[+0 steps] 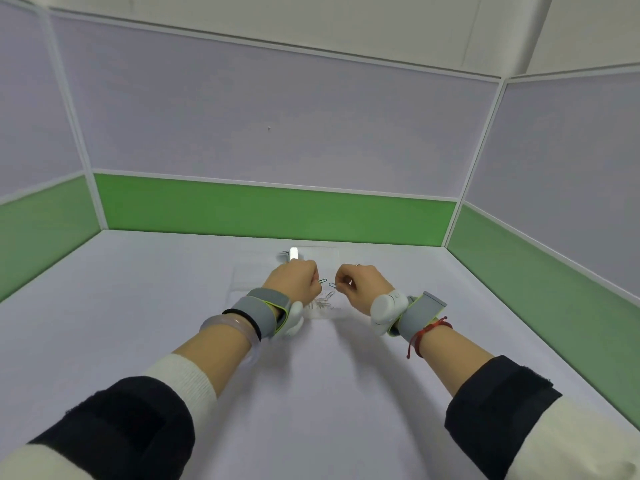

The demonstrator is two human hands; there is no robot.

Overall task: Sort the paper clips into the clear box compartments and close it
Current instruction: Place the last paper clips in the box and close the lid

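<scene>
White counter (138, 306): left hand (294, 282) pinches green clip (322, 280), right hand (360, 287) blue clip (332, 285); release each low over its clear box (256, 277) compartment.

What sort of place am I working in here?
Probably a partitioned desk booth, perhaps a recording station: lilac-and-green partition panels wall three sides of a plain white tabletop, and grey strapped-on devices sit on both wrists.

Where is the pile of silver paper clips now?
Head view, centre: the silver paper clips lie between the left hand and right hand, just below the green paper clip and blue paper clip they pinch.
</scene>
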